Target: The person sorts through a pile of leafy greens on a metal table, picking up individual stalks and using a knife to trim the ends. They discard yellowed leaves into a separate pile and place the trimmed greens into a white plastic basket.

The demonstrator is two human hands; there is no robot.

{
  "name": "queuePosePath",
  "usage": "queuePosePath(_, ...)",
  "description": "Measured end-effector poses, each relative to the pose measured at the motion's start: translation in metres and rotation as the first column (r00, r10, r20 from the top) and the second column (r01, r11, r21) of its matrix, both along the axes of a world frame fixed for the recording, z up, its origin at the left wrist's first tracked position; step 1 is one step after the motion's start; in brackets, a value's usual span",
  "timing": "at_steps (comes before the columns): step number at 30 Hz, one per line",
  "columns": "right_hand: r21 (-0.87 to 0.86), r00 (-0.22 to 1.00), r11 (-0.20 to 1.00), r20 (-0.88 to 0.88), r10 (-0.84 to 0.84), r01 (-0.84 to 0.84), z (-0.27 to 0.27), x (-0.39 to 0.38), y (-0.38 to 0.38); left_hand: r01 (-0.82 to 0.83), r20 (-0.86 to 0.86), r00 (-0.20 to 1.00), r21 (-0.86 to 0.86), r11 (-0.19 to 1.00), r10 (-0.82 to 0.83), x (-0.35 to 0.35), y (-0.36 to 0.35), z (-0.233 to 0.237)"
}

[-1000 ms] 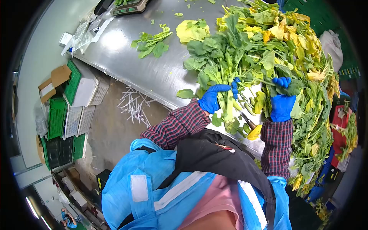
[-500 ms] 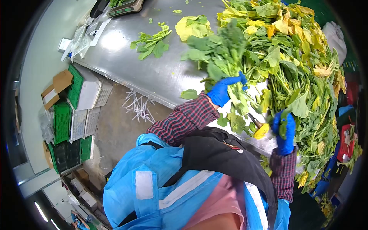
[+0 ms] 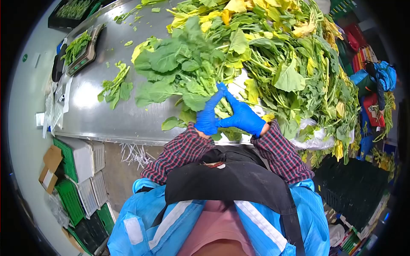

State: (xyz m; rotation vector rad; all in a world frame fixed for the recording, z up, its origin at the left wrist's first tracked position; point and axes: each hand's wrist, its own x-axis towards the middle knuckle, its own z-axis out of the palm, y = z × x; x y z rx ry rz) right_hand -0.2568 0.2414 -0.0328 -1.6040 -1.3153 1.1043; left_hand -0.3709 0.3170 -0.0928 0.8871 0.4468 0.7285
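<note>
A bunch of leafy greens lies over the metal table's near side, leaves pointing away and left, its pale stems toward me. My blue-gloved left hand is closed around the stems from the left. From the right, my blue-gloved right hand wraps the same stems, its fingertips meeting the left hand's. Stem ends show in the gap between both hands. Just right of them rises a large heap of green and yellowing greens. A small yellow piece beside my right wrist is too covered to identify.
A small bunch of greens lies left on the metal table. Farther left stands a scale with greens on it. Stacked crates are on the floor below left. A person in blue is at far right.
My right hand has come leftward from beside the heap to the stems, and the leaf it held is no longer visible. The view has turned; the bunch stays in my left hand.
</note>
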Motion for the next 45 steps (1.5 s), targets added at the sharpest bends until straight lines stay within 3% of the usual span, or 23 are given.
queuePosePath(2, -0.143, 0.991, 0.990, 0.128, 0.026, -0.007, -0.006, -0.006, -0.002, 0.037, -0.012, 0.999, -0.505, 0.862, -0.050, -0.007, 0.001, -0.001)
queuePosePath(3, -0.473, 0.987, 0.881, 0.149, 0.062, 0.016, 0.018, -0.012, 0.004, 0.024, -0.028, 0.999, -0.508, 0.861, -0.045, -0.013, -0.003, 0.000)
queuePosePath(5, -0.217, 0.999, 0.976, 0.031, -0.015, 0.021, -0.016, -0.011, -0.009, -0.015, -0.243, 0.967, -0.351, 0.936, -0.075, -0.020, -0.007, 0.004)
queuePosePath(6, -0.208, 0.937, 0.978, -0.341, -0.073, 0.001, -0.022, -0.011, -0.014, 0.091, -0.218, 0.962, -0.305, 0.948, -0.162, -0.027, -0.004, 0.007)
queuePosePath(7, -0.295, 0.975, 0.955, -0.207, -0.077, 0.012, -0.010, -0.018, -0.011, 0.071, -0.233, 0.961, -0.310, 0.948, -0.148, -0.036, 0.003, -0.001)
queuePosePath(8, -0.305, 0.917, 0.952, -0.385, -0.100, -0.025, -0.024, -0.008, -0.016, 0.395, -0.479, 0.834, 0.170, 0.903, -0.275, -0.046, 0.015, -0.013)
queuePosePath(9, -0.311, 0.825, 0.948, -0.550, -0.126, -0.063, -0.039, 0.005, -0.024, 0.710, -0.728, 0.649, 0.475, 0.521, -0.221, -0.059, 0.023, -0.021)
queuePosePath(10, -0.344, 0.837, 0.936, -0.532, -0.131, -0.072, -0.035, 0.005, -0.026, 0.844, -0.878, 0.382, 0.205, 0.496, -0.288, -0.065, 0.024, 0.030)
queuePosePath(13, -0.313, 0.894, 0.936, -0.447, 0.004, -0.161, -0.014, -0.003, -0.022, 0.744, -0.739, 0.664, 0.636, -0.206, 0.115, -0.060, 0.010, 0.076)
queuePosePath(15, -0.277, 0.919, 0.887, -0.247, 0.306, -0.370, -0.018, -0.015, -0.021, 0.380, -0.302, 0.923, 0.805, -0.456, 0.238, -0.049, 0.011, 0.070)
queuePosePath(17, -0.154, 0.966, 0.965, -0.185, 0.183, -0.212, -0.008, -0.027, -0.024, 0.446, -0.372, 0.894, 0.785, -0.430, 0.250, -0.046, 0.014, 0.066)
queuePosePath(19, -0.313, 0.921, 0.909, -0.358, 0.156, -0.276, 0.002, -0.025, -0.023, 0.783, -0.751, 0.606, 0.503, -0.366, 0.262, -0.045, 0.013, 0.081)
queuePosePath(21, -0.263, 0.862, 0.934, -0.501, 0.082, -0.241, -0.002, -0.025, -0.028, 0.777, -0.769, 0.605, 0.514, -0.364, 0.207, -0.045, 0.022, 0.067)
queuePosePath(25, -0.315, 0.544, 0.918, -0.827, -0.142, -0.240, -0.002, -0.007, -0.028, 0.759, -0.773, 0.635, 0.622, -0.190, 0.005, -0.034, 0.040, 0.059)
queuePosePath(27, -0.292, 0.161, 0.888, -0.955, -0.250, -0.354, -0.011, 0.010, -0.026, 0.840, -0.836, 0.538, 0.542, -0.010, -0.104, -0.028, 0.050, 0.057)
queuePosePath(29, -0.246, 0.677, 0.967, -0.700, -0.229, 0.072, -0.029, 0.017, -0.036, 0.835, -0.831, 0.550, 0.551, 0.021, -0.079, -0.025, 0.054, 0.055)
queuePosePath(31, -0.304, 0.877, 0.857, -0.117, -0.467, 0.416, -0.091, 0.044, -0.056, 0.759, -0.751, 0.630, 0.540, 0.363, -0.200, -0.026, 0.055, 0.047)
queuePosePath(32, -0.108, 0.801, 0.906, 0.518, -0.300, 0.409, -0.098, 0.043, -0.065, 0.734, -0.724, 0.640, 0.476, 0.484, -0.259, -0.025, 0.055, 0.043)
queuePosePath(33, 0.071, 0.571, 0.956, 0.788, -0.229, 0.286, -0.105, 0.042, -0.073, 0.731, -0.724, 0.643, 0.482, 0.483, -0.249, -0.024, 0.057, 0.040)
queuePosePath(35, -0.091, 0.523, 0.982, 0.852, -0.010, 0.166, -0.112, 0.043, -0.077, 0.633, -0.600, 0.685, 0.208, 0.746, -0.414, -0.021, 0.059, 0.035)
queuePosePath(39, -0.069, 0.556, 0.973, 0.828, -0.068, 0.222, -0.126, 0.047, -0.080, 0.511, -0.493, 0.800, 0.258, 0.820, -0.343, -0.016, 0.062, 0.024)
queuePosePath(41, -0.142, 0.773, 0.821, 0.455, -0.442, 0.553, -0.116, 0.048, -0.080, 0.504, -0.559, 0.783, 0.315, 0.804, -0.273, -0.015, 0.066, 0.020)
queuePosePath(45, 0.094, 0.765, 0.765, 0.042, -0.643, 0.637, -0.089, 0.036, -0.065, 0.520, -0.722, 0.684, 0.385, 0.762, -0.102, -0.008, 0.068, 0.011)
